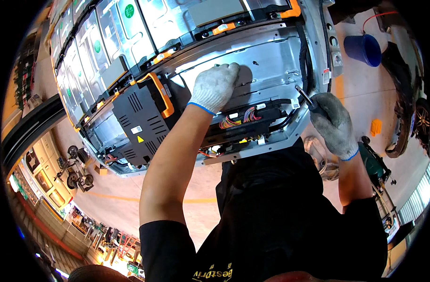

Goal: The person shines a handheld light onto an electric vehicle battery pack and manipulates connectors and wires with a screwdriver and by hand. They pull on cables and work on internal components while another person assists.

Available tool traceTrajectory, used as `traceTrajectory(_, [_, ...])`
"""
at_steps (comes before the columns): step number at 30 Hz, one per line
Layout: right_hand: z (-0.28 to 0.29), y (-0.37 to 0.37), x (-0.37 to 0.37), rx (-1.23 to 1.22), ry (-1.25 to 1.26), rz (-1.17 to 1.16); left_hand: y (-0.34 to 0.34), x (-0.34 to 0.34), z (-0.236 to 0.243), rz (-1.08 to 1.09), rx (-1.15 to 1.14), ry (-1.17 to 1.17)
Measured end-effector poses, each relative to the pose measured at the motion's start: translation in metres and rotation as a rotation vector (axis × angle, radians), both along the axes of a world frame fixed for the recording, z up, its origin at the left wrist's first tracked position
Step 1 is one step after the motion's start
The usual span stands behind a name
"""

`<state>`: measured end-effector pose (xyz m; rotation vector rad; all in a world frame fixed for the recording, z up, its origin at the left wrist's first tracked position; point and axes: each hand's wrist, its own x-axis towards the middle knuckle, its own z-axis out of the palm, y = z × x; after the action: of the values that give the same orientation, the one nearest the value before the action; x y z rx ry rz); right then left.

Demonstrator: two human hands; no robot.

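An open battery pack [104, 35] with silver modules and orange connectors fills the upper view. My left hand [214, 84], in a white knit glove, rests over the bare metal bay [271, 58], fingers curled; what they hold, if anything, is hidden. Below it are a wiring harness [243, 117] with coloured wires and, to the left, a black vented cover [135, 122] with an orange handle. My right hand [332, 124], in a greyer glove, grips a black-handled driver tool [304, 96], its metal shaft angled up-left toward the bay's right edge, beside a black cable.
Right of the pack are a blue bucket [362, 48], an orange object [376, 127], dark vehicle parts [397, 138] and a green machine [372, 160]. At left are a dark rail [31, 122], wheeled equipment [78, 169] and a pale vehicle [48, 174].
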<state>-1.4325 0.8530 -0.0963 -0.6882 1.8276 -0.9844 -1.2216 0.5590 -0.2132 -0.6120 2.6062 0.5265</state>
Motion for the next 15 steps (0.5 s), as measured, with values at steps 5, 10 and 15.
traceTrajectory(5, [-0.01, 0.008, 0.006, -0.017, -0.174, -0.059, 0.01, -0.002, 0.007, 0.067, -0.002, -0.028])
traceTrajectory(10, [0.001, -0.007, 0.019, 0.041, -0.133, -0.024, 0.012, -0.003, 0.029, 0.267, 0.164, 0.042])
traceTrajectory(15, [0.013, -0.009, 0.024, 0.091, -0.196, 0.006, 0.018, 0.049, 0.093, 1.005, 0.87, 0.532])
